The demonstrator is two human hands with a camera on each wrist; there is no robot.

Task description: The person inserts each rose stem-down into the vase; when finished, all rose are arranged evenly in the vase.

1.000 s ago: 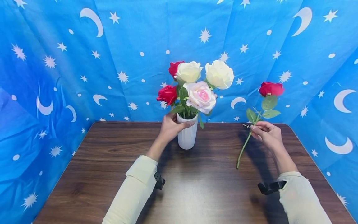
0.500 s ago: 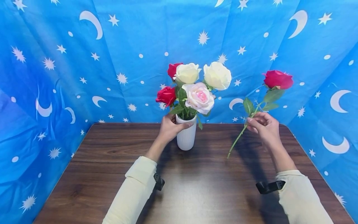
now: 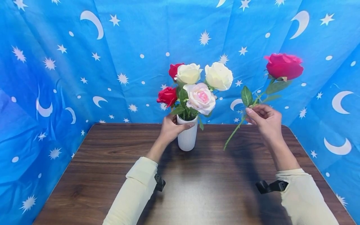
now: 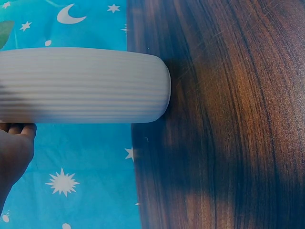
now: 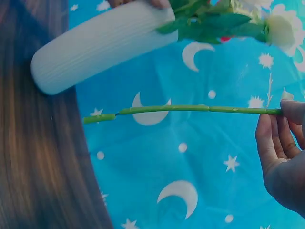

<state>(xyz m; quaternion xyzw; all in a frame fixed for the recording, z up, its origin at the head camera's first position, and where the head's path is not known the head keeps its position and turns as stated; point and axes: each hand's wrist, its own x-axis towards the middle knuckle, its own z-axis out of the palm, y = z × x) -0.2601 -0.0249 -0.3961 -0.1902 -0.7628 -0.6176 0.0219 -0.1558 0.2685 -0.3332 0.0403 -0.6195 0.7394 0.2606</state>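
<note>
A white ribbed vase stands upright on the table, and my left hand grips it near the rim, thumb across the front. In it are two red roses, two cream roses and a pale pink rose. To the right, my right hand pinches the green stem of a loose red rose just below its leaves. Its bloom points up and right, while the bare stem slants down and left toward the vase. The left wrist view shows the vase wall close up.
The dark wooden table ends at a back edge just behind the vase. A blue cloth with white moons and stars hangs behind and on both sides. Black wrist cameras sit at the cream sleeves.
My right hand has raised the loose red rose, tilting it so that the stem's lower end swings up and left. My left hand stays on the vase.
</note>
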